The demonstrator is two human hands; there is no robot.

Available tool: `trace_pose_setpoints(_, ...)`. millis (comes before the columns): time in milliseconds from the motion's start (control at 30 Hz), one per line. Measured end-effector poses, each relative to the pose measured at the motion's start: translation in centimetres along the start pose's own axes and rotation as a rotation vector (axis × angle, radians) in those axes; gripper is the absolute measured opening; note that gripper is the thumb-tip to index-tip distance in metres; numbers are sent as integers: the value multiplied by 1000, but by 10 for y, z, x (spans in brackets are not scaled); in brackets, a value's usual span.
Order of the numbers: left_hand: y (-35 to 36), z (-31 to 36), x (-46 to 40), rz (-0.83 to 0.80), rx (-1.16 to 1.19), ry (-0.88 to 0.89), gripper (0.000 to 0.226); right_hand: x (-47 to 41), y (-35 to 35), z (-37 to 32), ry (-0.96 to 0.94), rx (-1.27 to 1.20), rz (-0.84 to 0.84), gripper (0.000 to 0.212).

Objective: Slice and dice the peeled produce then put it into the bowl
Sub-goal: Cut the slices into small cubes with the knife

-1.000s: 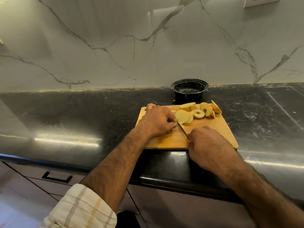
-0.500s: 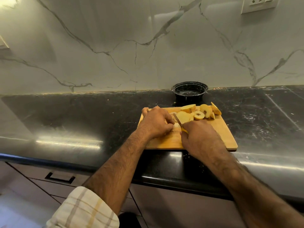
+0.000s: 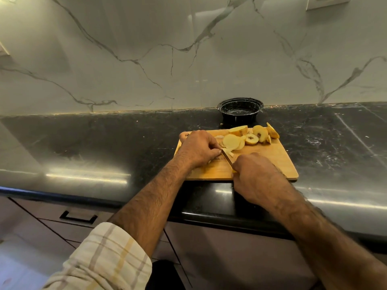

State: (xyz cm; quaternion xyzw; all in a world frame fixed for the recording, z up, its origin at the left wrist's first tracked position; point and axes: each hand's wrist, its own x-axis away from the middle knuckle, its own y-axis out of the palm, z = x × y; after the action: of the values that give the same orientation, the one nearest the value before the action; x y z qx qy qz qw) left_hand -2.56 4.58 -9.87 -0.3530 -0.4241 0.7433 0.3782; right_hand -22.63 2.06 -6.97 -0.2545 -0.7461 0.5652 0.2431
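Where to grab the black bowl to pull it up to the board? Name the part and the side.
Take the black bowl by its near rim, coming from above and from the front, over the cutting board. It stands upright and open, with a thin flared lip a hand can pinch. Its far side sits close to the marble wall, so there is probably little room behind.

A dark, glossy stone counter (image 3: 104, 143) crosses the middle of the frame. On it, right of centre, lies a wooden cutting board (image 3: 278, 162). Just behind the board, by the wall, stands a black bowl (image 3: 240, 114).
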Motion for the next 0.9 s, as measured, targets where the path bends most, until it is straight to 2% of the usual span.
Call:
trace_pose_setpoints(100, -7, -3, 4, -8, 20, -3, 11, 8, -6, 8, 15, -32, 74, 26)
trace_pose_setpoints(167, -13, -8, 4, 27, 52, -22, 14, 7, -8, 9, -3, -73, 165, 28)
trace_pose_setpoints(233, -16, -10, 6, 58, 29, -47, 15, 5, -8, 2, -18, -94, 187, 31)
trace_pose_setpoints(500, -9, -4, 7, -13, 21, -46, 3, -18, 8, -18, -3, -51, 150, 27)
trace_pose_setpoints(633, -6, 0, 3, -9, -38, -50, 7, -23, 8, -21, -2, -40, 116, 21)
trace_pose_setpoints(900, -7, 8, 6, -1, -185, -23, 9, -3, 0, -6, -37, 17, 22, 21)
